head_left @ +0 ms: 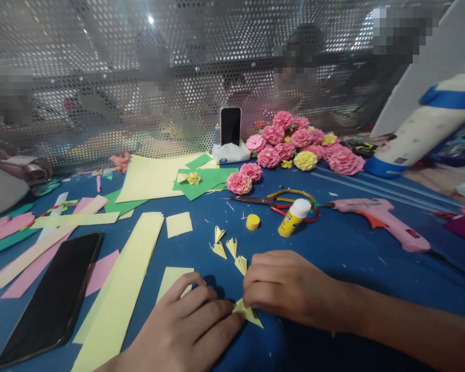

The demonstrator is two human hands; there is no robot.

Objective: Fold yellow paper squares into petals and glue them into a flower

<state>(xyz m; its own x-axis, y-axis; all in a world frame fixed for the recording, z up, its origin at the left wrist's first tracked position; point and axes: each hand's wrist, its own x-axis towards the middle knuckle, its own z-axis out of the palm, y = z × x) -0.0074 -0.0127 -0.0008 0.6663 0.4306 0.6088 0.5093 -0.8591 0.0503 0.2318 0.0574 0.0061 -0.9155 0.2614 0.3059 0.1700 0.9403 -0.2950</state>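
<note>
Yellow folded paper (249, 314), held by 2 hands (191, 325) (290, 284), lies near a glue stick (295, 217), label (288, 226) unreadable.

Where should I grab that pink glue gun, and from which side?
I'd take the glue gun by its handle, coming from the right with the right hand. It lies on its side, handle slanting toward the near right and nozzle pointing left, so fingers should stay clear of the tip.

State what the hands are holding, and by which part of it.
A small folded yellow paper: the left hand at its left corner, the right hand at its far edge; the exact grip is hidden.
</note>
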